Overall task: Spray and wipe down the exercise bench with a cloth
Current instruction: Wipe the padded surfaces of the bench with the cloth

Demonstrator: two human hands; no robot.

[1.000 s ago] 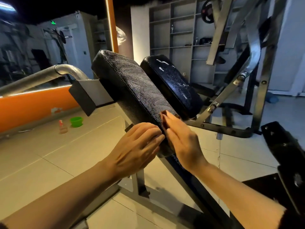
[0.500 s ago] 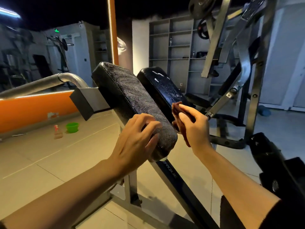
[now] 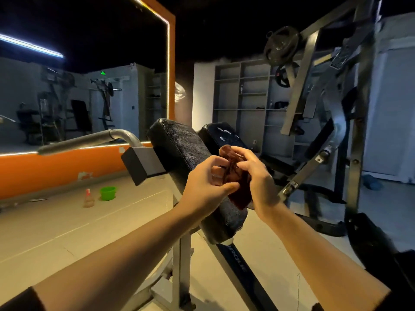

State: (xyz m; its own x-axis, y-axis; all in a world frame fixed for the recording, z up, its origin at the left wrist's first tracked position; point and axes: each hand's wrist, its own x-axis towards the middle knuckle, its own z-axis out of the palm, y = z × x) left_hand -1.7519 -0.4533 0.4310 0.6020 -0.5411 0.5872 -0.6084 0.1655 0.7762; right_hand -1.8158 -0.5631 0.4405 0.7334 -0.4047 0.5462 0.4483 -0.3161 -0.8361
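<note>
The cloth (image 3: pixel 238 187) is pinched by the right hand (image 3: pixel 258 182) and by the left hand (image 3: pixel 206 189), fingers curled round it from both sides. It is bunched into a dark red lump and held in the air between the two hands, just above the near pad (image 3: pixel 186 158) of the bench. If the bunch is not opened flat, only a small bit is pressed on the pad and dirt may be left behind. If one grip is let go too soon, the cloth may be dropped past the pad to the floor (image 3: pixel 67 232). The far pad (image 3: pixel 222 135), just beyond the hands, may be missed. The spray bottle (image 3: pixel 88 198) and green bowl (image 3: pixel 108 193) are well off to the left of the left hand, so a dry wipe may be made.
</note>
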